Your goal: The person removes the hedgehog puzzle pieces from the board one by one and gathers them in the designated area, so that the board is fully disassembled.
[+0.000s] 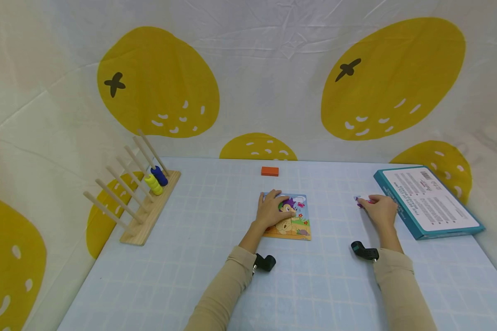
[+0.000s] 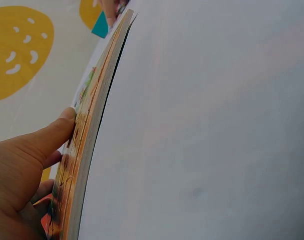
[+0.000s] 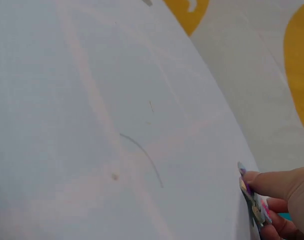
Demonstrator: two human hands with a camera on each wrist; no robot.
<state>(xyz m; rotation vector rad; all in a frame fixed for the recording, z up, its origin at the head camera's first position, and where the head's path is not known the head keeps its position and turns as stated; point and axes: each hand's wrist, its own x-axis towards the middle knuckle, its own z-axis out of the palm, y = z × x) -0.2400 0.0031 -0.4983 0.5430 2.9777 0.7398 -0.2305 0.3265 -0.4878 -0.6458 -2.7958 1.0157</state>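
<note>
A square picture puzzle (image 1: 303, 220) with a cartoon figure lies on the table, and my left hand (image 1: 270, 210) rests on it. Fingers are spread over its left and upper part, while the thumb lies on the picture. In the left wrist view the thumb (image 2: 56, 132) touches the top face of the puzzle (image 2: 86, 150), whose thick edge shows. To the right, beside the teal box, my right hand (image 1: 382, 210) pinches small flat colourful pieces (image 1: 359, 201) close over the table. The right wrist view shows these thin pieces (image 3: 255, 207) between thumb and fingers, partly hidden.
A wooden peg stand (image 1: 138, 227) with yellow rings (image 1: 153, 184) and blue rings (image 1: 159, 176) stands at the left. An orange-red block (image 1: 270, 171) lies behind the puzzle. A flat teal box (image 1: 432, 202) lies at the right edge, near my right hand. Patterned cloth hangs behind the table.
</note>
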